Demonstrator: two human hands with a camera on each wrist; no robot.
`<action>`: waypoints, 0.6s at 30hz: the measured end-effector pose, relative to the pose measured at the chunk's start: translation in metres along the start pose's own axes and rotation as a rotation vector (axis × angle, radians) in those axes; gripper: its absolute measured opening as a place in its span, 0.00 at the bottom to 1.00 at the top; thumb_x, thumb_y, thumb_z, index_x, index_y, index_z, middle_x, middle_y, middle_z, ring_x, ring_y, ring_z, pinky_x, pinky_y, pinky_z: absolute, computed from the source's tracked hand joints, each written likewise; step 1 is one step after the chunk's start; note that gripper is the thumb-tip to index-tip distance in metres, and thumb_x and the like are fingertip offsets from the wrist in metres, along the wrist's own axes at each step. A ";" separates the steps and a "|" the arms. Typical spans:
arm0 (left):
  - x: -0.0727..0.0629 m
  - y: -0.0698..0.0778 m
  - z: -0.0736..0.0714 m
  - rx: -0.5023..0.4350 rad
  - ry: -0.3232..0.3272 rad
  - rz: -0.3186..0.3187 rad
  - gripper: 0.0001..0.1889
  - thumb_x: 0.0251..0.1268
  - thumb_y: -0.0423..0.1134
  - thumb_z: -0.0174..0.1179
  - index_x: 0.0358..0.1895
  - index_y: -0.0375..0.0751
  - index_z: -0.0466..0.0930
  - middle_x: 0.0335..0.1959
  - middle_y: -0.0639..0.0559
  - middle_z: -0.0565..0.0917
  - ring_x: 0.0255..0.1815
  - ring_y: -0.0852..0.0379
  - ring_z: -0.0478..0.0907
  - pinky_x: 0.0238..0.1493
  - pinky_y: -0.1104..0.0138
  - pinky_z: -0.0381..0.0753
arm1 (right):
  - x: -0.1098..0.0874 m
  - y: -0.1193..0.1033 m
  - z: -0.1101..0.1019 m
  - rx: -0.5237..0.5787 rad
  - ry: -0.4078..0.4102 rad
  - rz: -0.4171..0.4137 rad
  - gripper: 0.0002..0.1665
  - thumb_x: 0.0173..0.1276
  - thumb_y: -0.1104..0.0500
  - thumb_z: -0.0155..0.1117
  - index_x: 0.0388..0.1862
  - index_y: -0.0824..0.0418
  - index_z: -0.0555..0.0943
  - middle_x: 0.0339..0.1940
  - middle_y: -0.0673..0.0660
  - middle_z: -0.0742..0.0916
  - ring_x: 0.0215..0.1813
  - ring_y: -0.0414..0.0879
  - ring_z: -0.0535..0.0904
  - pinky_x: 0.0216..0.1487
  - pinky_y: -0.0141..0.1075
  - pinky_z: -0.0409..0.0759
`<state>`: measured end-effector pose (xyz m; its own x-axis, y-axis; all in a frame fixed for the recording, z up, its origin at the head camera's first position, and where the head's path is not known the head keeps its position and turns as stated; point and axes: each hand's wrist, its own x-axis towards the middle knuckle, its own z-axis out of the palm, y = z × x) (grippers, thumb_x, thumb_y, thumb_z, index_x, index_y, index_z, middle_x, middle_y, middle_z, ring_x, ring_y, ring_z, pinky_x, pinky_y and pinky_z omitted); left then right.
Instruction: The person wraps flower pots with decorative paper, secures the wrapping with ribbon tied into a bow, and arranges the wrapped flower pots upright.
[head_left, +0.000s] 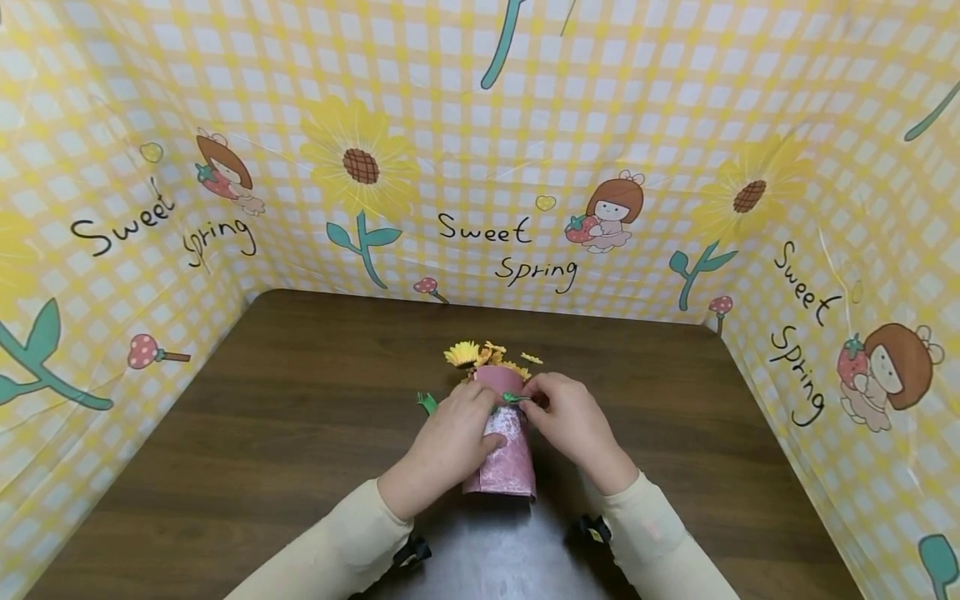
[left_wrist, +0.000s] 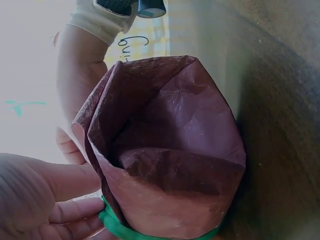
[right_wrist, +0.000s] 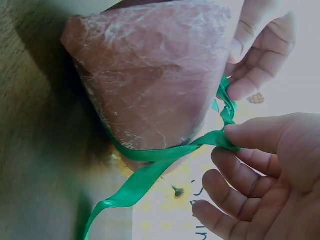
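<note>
A bouquet wrapped in pink paper (head_left: 501,467) lies with its yellow flowers (head_left: 462,354) toward the back wall. Around its narrower part runs a green ribbon (right_wrist: 160,154); one loose end (right_wrist: 125,192) trails off to the side. My left hand (head_left: 453,429) holds the bouquet from its left side, thumb against the paper and fingertips by the ribbon. With thumb and forefinger, my right hand (head_left: 573,417) pinches the ribbon at the bouquet's right side. In the left wrist view, the wrapper's open bottom end (left_wrist: 170,115) gapes toward the camera, creased and folded inside.
The bouquet is on a dark brown wooden table (head_left: 337,358). Yellow checked cloth (head_left: 480,167) with printed sunflowers and lettering walls in the table's back and both sides. Near each sleeve cuff a black wrist device (head_left: 412,552) is strapped on.
</note>
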<state>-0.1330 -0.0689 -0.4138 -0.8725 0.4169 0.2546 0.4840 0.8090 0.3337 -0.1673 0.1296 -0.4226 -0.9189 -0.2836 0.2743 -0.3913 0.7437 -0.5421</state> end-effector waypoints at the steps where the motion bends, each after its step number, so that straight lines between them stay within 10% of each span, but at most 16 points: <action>1: 0.000 0.000 0.000 -0.003 0.005 -0.005 0.24 0.56 0.43 0.78 0.52 0.39 0.81 0.49 0.49 0.82 0.53 0.50 0.78 0.55 0.56 0.81 | 0.000 0.000 -0.001 0.002 -0.001 -0.001 0.04 0.67 0.60 0.73 0.35 0.52 0.85 0.35 0.48 0.86 0.37 0.44 0.82 0.39 0.38 0.80; 18: 0.000 -0.004 -0.004 -0.082 0.004 -0.065 0.22 0.53 0.43 0.80 0.45 0.39 0.78 0.40 0.50 0.79 0.44 0.52 0.75 0.47 0.59 0.79 | 0.000 -0.001 -0.011 0.012 -0.052 0.009 0.05 0.67 0.60 0.74 0.35 0.49 0.85 0.32 0.44 0.84 0.33 0.39 0.77 0.37 0.36 0.79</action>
<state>-0.1348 -0.0738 -0.4110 -0.9021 0.3627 0.2337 0.4302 0.7975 0.4231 -0.1662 0.1358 -0.4136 -0.9236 -0.3083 0.2277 -0.3832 0.7389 -0.5542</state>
